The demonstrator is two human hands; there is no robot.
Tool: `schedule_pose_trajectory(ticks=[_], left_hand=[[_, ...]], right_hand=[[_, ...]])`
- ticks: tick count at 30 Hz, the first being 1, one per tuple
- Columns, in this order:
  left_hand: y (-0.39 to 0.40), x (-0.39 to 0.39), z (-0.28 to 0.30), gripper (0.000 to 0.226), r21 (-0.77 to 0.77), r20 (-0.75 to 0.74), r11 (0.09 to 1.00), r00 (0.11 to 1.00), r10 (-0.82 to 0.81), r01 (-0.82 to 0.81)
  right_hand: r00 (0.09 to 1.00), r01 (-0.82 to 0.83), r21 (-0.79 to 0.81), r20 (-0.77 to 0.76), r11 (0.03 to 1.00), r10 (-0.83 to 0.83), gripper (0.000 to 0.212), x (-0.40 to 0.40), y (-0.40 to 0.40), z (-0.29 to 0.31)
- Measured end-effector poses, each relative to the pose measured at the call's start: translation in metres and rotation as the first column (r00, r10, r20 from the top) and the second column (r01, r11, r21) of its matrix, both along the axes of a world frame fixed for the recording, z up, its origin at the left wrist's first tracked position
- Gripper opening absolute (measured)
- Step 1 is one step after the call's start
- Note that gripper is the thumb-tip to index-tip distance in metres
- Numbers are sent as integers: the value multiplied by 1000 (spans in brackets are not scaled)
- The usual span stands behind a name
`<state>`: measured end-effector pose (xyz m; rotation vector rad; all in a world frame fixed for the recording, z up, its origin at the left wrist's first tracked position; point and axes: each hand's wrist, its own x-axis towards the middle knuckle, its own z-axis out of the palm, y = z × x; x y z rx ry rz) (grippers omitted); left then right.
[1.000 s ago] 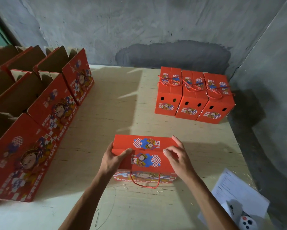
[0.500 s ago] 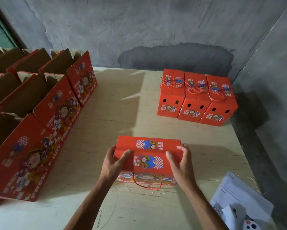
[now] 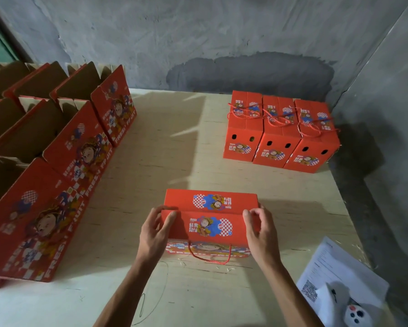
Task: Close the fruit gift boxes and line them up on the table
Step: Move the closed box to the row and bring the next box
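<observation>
Pinching the box [image 3: 211, 223] at its side edges, left hand [image 3: 154, 234] and right hand [image 3: 260, 230] grip above bare table [image 3: 174, 142].

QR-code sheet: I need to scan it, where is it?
Head view, bottom right: the QR-code sheet lies at the table's near-right corner, beside the right hand.

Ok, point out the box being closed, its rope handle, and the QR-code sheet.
Box being closed [image 3: 212, 228]: head view, near top flap.
Rope handle [image 3: 210, 260]: head view, bottom of loop.
QR-code sheet [image 3: 332, 263]: head view, printed upper area.
</observation>
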<state>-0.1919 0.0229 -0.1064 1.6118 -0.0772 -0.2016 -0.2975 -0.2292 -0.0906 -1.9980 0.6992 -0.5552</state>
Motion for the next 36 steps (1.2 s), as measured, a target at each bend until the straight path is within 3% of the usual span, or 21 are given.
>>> schedule_pose_trajectory(ticks=[6, 12, 17, 24, 28, 32, 36], left_hand=[[-5, -13, -1, 42, -68, -4, 996, 998, 59, -59], [-2, -10, 1, 40, -92, 37, 996, 999, -12, 15], [0, -8, -3, 45, -85, -72, 996, 997, 10, -16], [-7, -5, -4, 25, -87, -67, 996, 998, 11, -17], [-4, 14, 2, 21, -36, -95, 993, 989, -114, 111], [-2, 36, 19, 31, 202, -11, 929, 949, -314, 309], [-2, 36, 17, 28, 189, -71, 891, 910, -407, 413]], right_hand=[[995, 1, 54, 99, 999, -7, 14, -9, 3, -4], [994, -74, 129, 87, 989, 63, 13, -8, -6, -4], [989, -150, 168, 47, 974, 144, 15, -9, -13, -3], [975, -223, 221, 31, 949, 221, 15, -14, -23, 0], [944, -323, 292, 32, 901, 328, 11, -15, -33, 2], [931, -353, 282, 11, 892, 365, 12, -11, -36, 6], [936, -335, 294, 0, 895, 351, 9, -8, -37, 3]])
